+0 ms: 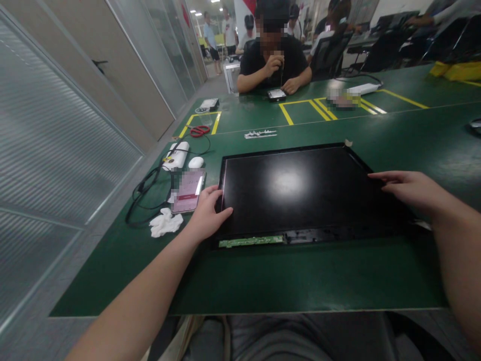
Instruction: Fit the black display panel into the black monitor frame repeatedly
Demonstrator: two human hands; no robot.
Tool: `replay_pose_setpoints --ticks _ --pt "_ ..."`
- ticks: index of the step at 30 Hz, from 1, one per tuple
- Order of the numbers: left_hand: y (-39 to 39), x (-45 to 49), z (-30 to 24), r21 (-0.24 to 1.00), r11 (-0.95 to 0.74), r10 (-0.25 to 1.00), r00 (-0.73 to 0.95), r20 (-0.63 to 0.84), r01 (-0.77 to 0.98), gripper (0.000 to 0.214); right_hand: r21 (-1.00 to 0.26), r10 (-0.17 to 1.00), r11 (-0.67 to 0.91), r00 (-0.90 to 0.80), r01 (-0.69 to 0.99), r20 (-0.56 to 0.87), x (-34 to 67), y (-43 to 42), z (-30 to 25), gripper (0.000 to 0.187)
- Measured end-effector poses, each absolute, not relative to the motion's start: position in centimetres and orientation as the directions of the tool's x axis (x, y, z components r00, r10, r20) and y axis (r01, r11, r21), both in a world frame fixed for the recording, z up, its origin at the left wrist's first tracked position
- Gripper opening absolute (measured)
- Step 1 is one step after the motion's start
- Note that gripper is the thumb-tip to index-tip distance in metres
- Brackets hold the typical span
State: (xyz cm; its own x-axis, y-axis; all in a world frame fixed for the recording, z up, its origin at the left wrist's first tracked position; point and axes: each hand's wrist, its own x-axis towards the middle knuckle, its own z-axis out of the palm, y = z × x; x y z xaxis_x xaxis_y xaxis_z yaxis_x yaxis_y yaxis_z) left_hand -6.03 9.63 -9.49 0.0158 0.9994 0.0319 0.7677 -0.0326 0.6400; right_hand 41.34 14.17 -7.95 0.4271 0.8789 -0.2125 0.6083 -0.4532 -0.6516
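Observation:
A black display panel [300, 190] in a thin dark frame lies face up on the green table, with a bright reflection on its surface. My left hand [206, 213] grips its left edge, the thumb over the face and the fingers along the side. On the opposite side my right hand [417, 190] holds the right edge, fingertips on the frame; part of that grip is hidden. A narrow green circuit board [251, 241] sits along the panel's near edge, at the left. A small piece of tape [348, 143] sticks up at the far right corner.
Left of the panel are a phone [189, 190], crumpled tissue [165, 222], a white case [176, 156], a white mouse-like object [196, 162], black cables [137, 195] and red-handled scissors [200, 131]. Small white strips [260, 134] lie beyond it. A person [274, 60] works across the table.

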Motion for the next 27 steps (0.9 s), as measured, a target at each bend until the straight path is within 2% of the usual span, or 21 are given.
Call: replay_pose_setpoints --ticks 7,15,19,27 --pt "9.58 -6.24 -9.52 0.707 -0.014 1.0 -0.005 0.024 0.707 0.051 -0.66 0.877 -0.456 0.427 0.597 -0.219 41.67 14.43 -8.21 0.052" --pt "9.8 -5.6 -8.99 0.891 0.141 0.988 -0.118 -0.1 0.431 0.048 -0.689 0.88 -0.438 0.434 0.578 -0.195 41.56 14.28 -8.35 0.051" --pt "9.9 -5.45 -8.84 0.907 0.163 0.984 -0.133 -0.12 0.388 0.044 -0.687 0.875 -0.452 0.432 0.568 -0.219 41.86 14.43 -8.57 0.053" --pt "9.7 -5.34 -8.7 0.891 0.171 0.982 -0.142 -0.121 0.422 0.041 -0.647 0.86 -0.483 0.459 0.589 -0.225 41.07 14.01 -7.84 0.055"
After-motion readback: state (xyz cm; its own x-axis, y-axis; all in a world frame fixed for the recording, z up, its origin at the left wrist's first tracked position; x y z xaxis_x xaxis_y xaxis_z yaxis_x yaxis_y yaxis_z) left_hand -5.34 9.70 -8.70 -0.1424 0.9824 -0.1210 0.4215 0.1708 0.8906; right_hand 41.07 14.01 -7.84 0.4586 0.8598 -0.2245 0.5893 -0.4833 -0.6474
